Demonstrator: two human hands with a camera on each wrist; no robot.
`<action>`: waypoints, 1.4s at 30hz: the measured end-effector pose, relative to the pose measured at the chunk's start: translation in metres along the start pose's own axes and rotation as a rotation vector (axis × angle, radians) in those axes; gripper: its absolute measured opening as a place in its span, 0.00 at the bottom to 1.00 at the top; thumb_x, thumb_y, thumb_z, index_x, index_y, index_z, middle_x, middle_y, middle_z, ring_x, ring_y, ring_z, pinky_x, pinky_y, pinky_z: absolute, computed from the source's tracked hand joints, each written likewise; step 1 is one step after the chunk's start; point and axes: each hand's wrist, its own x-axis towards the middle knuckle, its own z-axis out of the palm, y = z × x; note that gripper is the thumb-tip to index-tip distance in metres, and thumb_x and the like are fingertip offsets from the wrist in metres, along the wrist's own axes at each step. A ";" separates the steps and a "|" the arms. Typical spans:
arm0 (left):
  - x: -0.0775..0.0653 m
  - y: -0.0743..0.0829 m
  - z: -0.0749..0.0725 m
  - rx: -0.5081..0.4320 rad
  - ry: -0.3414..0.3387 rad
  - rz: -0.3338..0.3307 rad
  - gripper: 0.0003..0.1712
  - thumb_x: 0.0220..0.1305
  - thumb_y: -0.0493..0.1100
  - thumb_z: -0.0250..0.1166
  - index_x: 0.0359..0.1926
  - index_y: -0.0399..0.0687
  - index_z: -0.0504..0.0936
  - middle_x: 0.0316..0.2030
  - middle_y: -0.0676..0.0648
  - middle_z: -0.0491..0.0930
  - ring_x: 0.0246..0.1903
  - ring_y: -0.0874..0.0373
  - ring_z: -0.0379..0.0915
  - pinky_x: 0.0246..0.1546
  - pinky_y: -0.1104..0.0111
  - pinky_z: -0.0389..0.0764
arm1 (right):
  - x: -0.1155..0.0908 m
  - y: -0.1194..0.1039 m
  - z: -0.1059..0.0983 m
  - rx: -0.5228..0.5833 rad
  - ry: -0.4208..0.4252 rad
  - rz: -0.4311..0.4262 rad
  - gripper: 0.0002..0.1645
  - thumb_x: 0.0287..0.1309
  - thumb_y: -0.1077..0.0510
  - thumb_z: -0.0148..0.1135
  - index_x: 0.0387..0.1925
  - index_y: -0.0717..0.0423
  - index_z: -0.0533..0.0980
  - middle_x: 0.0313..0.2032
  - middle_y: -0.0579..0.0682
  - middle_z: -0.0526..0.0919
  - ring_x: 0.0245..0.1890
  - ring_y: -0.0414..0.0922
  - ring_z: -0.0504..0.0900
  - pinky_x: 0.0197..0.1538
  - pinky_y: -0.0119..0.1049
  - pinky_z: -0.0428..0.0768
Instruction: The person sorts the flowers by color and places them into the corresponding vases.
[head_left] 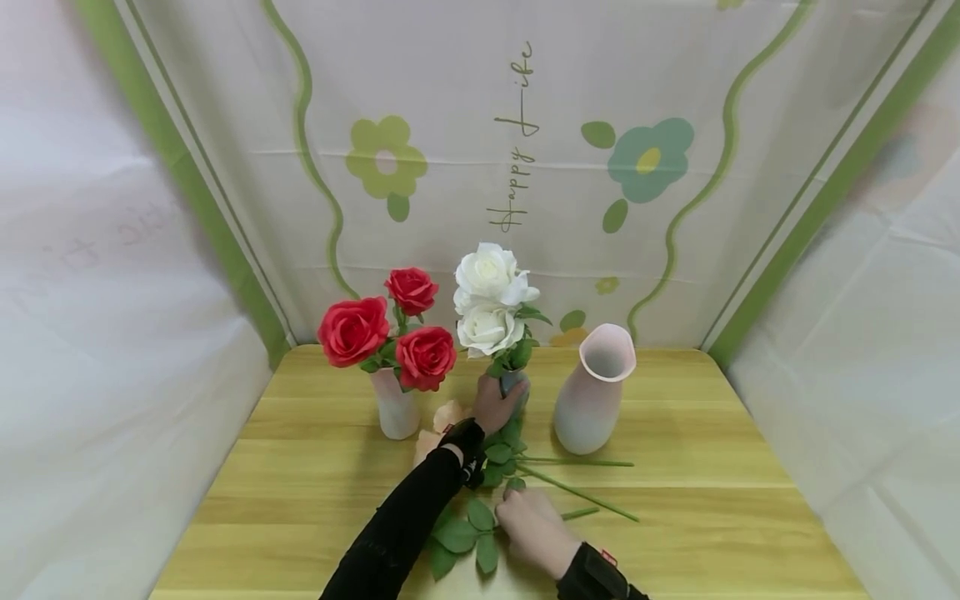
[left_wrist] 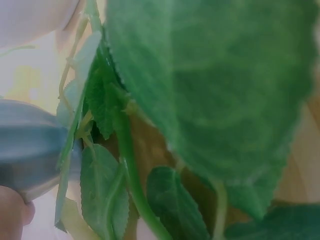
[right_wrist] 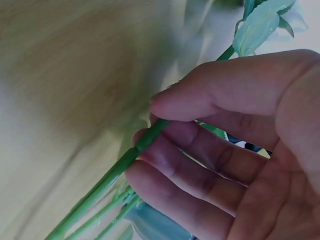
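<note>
My left hand (head_left: 495,405) grips a small grey-blue vase (head_left: 516,384), which holds two white roses (head_left: 489,292) above green leaves. In the left wrist view, a fingertip (left_wrist: 14,214) touches the vase (left_wrist: 30,145), and large leaves (left_wrist: 215,85) cover much of the scene. Nearer the front, my right hand (head_left: 536,530) pinches a green flower stem (right_wrist: 102,182) between thumb and fingers. Green leaves (head_left: 465,533) spread just left of this hand. Pale peach blooms (head_left: 448,415) lie on the table, partly hidden by my left wrist.
Three red roses (head_left: 354,332) stand in a pink-and-white vase (head_left: 396,408) at the left. A larger pink-to-grey vase (head_left: 588,408) stands at the right. Loose stems (head_left: 581,492) lie on the wooden table (head_left: 712,500). Printed cloth (head_left: 450,83) encloses the back and sides.
</note>
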 end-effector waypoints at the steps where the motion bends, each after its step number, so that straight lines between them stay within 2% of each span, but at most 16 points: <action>1: 0.000 0.002 0.000 -0.003 0.002 -0.005 0.18 0.69 0.37 0.64 0.57 0.39 0.72 0.51 0.38 0.75 0.53 0.44 0.72 0.53 0.54 0.73 | -0.001 0.000 -0.001 -0.007 0.004 0.001 0.15 0.38 0.68 0.69 0.14 0.46 0.73 0.20 0.44 0.73 0.17 0.39 0.70 0.17 0.31 0.65; 3: -0.001 0.014 -0.002 -0.018 0.006 -0.009 0.18 0.67 0.34 0.64 0.56 0.36 0.72 0.50 0.36 0.75 0.52 0.42 0.73 0.52 0.53 0.73 | -0.002 0.001 -0.003 -0.026 0.021 0.002 0.16 0.40 0.68 0.70 0.13 0.46 0.74 0.20 0.44 0.74 0.17 0.39 0.70 0.17 0.31 0.65; 6: -0.001 0.031 -0.007 -0.031 0.011 0.023 0.18 0.65 0.28 0.63 0.54 0.31 0.72 0.48 0.32 0.75 0.49 0.39 0.74 0.50 0.53 0.74 | -0.004 0.002 -0.007 -0.049 0.056 0.001 0.19 0.41 0.70 0.69 0.11 0.45 0.73 0.19 0.43 0.74 0.16 0.38 0.70 0.16 0.29 0.64; 8: 0.000 0.029 -0.007 -0.033 0.013 0.039 0.18 0.64 0.27 0.64 0.54 0.30 0.72 0.47 0.31 0.76 0.49 0.38 0.74 0.50 0.52 0.74 | -0.006 0.003 -0.011 -0.044 0.081 -0.005 0.22 0.41 0.71 0.68 0.10 0.44 0.71 0.18 0.42 0.73 0.15 0.38 0.70 0.16 0.28 0.62; 13: 0.001 0.001 0.000 -0.016 0.003 0.001 0.17 0.68 0.36 0.64 0.54 0.37 0.72 0.46 0.38 0.77 0.48 0.46 0.75 0.49 0.55 0.75 | -0.010 0.006 -0.024 0.032 0.093 -0.013 0.25 0.39 0.74 0.65 0.10 0.42 0.67 0.17 0.42 0.71 0.15 0.37 0.67 0.17 0.27 0.56; 15: 0.001 0.001 -0.001 -0.010 -0.003 -0.017 0.17 0.69 0.38 0.64 0.54 0.37 0.72 0.45 0.39 0.77 0.47 0.46 0.75 0.49 0.57 0.75 | -0.011 0.008 -0.030 0.041 0.087 -0.013 0.24 0.39 0.74 0.65 0.11 0.42 0.67 0.17 0.41 0.69 0.15 0.37 0.66 0.18 0.28 0.54; 18: 0.001 0.000 -0.001 0.005 -0.001 -0.006 0.16 0.69 0.39 0.63 0.53 0.37 0.72 0.44 0.38 0.76 0.46 0.45 0.75 0.48 0.56 0.75 | -0.013 0.013 -0.042 0.064 0.091 -0.019 0.21 0.40 0.73 0.66 0.15 0.43 0.72 0.19 0.41 0.69 0.16 0.37 0.66 0.20 0.28 0.54; 21: 0.001 0.000 -0.001 0.027 -0.001 -0.001 0.17 0.69 0.38 0.63 0.55 0.37 0.72 0.46 0.38 0.76 0.47 0.45 0.74 0.48 0.55 0.75 | -0.016 0.019 -0.055 0.086 0.129 -0.026 0.20 0.38 0.73 0.65 0.15 0.44 0.72 0.19 0.41 0.69 0.16 0.36 0.65 0.20 0.27 0.54; 26: 0.002 -0.001 -0.001 0.053 0.001 -0.001 0.17 0.69 0.38 0.64 0.55 0.37 0.72 0.46 0.38 0.76 0.47 0.47 0.75 0.49 0.57 0.75 | -0.021 0.033 -0.075 0.084 0.241 -0.025 0.22 0.30 0.76 0.55 0.10 0.44 0.64 0.17 0.40 0.65 0.15 0.35 0.60 0.17 0.27 0.56; 29: 0.002 0.001 -0.002 0.055 0.015 0.045 0.17 0.67 0.36 0.64 0.54 0.37 0.72 0.44 0.38 0.76 0.45 0.46 0.75 0.47 0.56 0.75 | -0.023 0.044 -0.085 0.087 0.321 -0.025 0.21 0.34 0.76 0.55 0.11 0.45 0.70 0.18 0.41 0.66 0.16 0.37 0.67 0.16 0.28 0.63; 33: 0.002 0.007 -0.003 0.046 0.025 0.090 0.16 0.66 0.32 0.65 0.53 0.36 0.73 0.43 0.38 0.76 0.43 0.45 0.75 0.44 0.55 0.75 | -0.023 0.058 -0.094 0.069 0.410 -0.028 0.17 0.38 0.75 0.57 0.16 0.48 0.79 0.22 0.42 0.74 0.23 0.40 0.75 0.19 0.31 0.74; 37: 0.001 0.009 -0.004 0.039 0.008 0.030 0.16 0.67 0.35 0.65 0.54 0.38 0.73 0.44 0.39 0.76 0.44 0.47 0.75 0.45 0.56 0.75 | -0.025 0.068 -0.102 0.081 0.496 -0.033 0.15 0.41 0.73 0.60 0.21 0.49 0.83 0.26 0.43 0.77 0.26 0.41 0.78 0.22 0.33 0.78; 40: 0.000 0.011 -0.004 0.030 -0.008 -0.026 0.18 0.69 0.38 0.64 0.56 0.39 0.73 0.46 0.39 0.76 0.47 0.47 0.74 0.48 0.57 0.74 | -0.027 0.074 -0.107 0.100 0.568 -0.033 0.14 0.41 0.72 0.62 0.22 0.51 0.83 0.26 0.44 0.77 0.27 0.41 0.78 0.21 0.33 0.78; 42: 0.001 0.012 -0.004 0.020 -0.013 -0.037 0.19 0.69 0.38 0.64 0.57 0.38 0.72 0.48 0.38 0.76 0.50 0.46 0.74 0.51 0.56 0.74 | -0.027 0.077 -0.110 0.103 0.613 -0.034 0.13 0.41 0.72 0.62 0.23 0.52 0.84 0.27 0.45 0.78 0.27 0.42 0.79 0.20 0.35 0.78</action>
